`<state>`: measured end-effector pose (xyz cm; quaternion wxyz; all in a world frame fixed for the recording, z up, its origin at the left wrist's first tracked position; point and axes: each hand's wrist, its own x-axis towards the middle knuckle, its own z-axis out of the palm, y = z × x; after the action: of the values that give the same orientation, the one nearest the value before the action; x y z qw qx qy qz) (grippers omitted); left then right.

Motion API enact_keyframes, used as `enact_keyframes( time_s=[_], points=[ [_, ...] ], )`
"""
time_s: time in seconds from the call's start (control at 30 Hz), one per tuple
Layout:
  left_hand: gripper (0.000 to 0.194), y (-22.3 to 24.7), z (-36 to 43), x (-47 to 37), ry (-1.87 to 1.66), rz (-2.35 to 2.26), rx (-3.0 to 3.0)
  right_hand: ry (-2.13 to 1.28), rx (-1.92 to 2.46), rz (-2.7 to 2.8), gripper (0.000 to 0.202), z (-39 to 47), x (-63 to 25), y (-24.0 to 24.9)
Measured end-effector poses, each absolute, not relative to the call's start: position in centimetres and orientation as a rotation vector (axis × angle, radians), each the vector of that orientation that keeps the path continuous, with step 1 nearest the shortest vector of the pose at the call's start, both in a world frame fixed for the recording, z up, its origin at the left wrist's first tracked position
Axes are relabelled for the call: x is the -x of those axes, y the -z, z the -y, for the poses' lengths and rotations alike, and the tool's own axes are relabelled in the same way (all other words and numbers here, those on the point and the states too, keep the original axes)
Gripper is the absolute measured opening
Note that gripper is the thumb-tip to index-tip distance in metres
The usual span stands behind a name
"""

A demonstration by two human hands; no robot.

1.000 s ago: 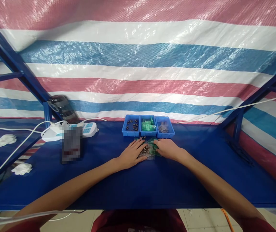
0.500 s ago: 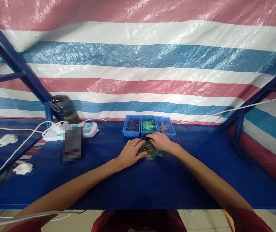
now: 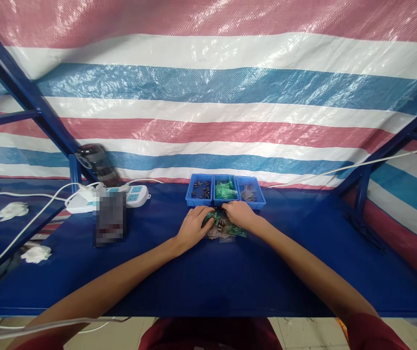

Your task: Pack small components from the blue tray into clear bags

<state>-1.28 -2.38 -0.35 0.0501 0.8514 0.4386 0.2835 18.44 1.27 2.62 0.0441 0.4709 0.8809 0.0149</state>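
Note:
A small pile of mixed parts [image 3: 223, 228] lies on the blue table in front of me: clear plastic pieces, green pieces and dark brassy bits. My left hand [image 3: 194, 227] rests at the pile's left side, its fingers stretched forward and its thumb apart from them, against the parts. At the pile's far right side, my right hand [image 3: 242, 214] has its fingers curled in. A dark bit shows at its fingertips, too small to name. Just beyond stand three blue bins: one with small dark brassy parts [image 3: 201, 189], one with green pieces [image 3: 226, 188], one with clear greyish pieces [image 3: 248, 193].
On the left, a white power strip [image 3: 137, 196] with cables lies behind a blurred-out dark object [image 3: 110, 218]. A dark bottle-like object [image 3: 99, 163] leans at the back. Crumpled white tissue [image 3: 36, 253] lies further left. A striped tarp [image 3: 208, 112] hangs behind the table.
My fingers have moved slightly apart, and more of the pile shows between them. The left hand has shifted a little to the left. The bins stay put.

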Motion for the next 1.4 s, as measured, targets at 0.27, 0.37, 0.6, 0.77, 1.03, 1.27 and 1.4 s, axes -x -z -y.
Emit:
enact_keyframes(
  time_s=[0.27,0.37,0.6,0.77,1.03,1.27,1.4],
  points=[
    [0.024,0.2,1.9,1.2,-0.923,-1.297,-2.530,-0.052,-1.437,-2.726,0.023,-1.1,-18.5,-2.5],
    [0.021,-0.3,1.3,0.7,-0.990,-1.234,-2.458,0.003,-1.553,-2.895,0.020,-0.8,-18.4,-2.1],
    [0.018,-0.4,0.0,-0.6,-1.254,-1.118,-2.358,0.438,-1.973,-3.411,0.016,-0.4,-18.5,0.1],
    [0.018,0.0,-0.3,-0.8,-1.300,-1.081,-2.380,0.755,-2.100,-3.480,0.019,0.1,-18.5,1.0],
    [0.022,0.5,-0.5,-0.7,-1.206,-1.053,-2.425,0.744,-2.124,-3.461,0.023,0.6,-18.0,1.8],
    [0.020,0.8,-0.8,-0.7,-1.213,-0.991,-2.468,0.707,-2.040,-3.568,0.022,0.7,-18.0,1.9],
    [0.019,0.8,-0.8,-0.7,-1.226,-0.998,-2.456,0.702,-2.067,-3.536,0.023,0.7,-18.1,2.0]
  ],
)
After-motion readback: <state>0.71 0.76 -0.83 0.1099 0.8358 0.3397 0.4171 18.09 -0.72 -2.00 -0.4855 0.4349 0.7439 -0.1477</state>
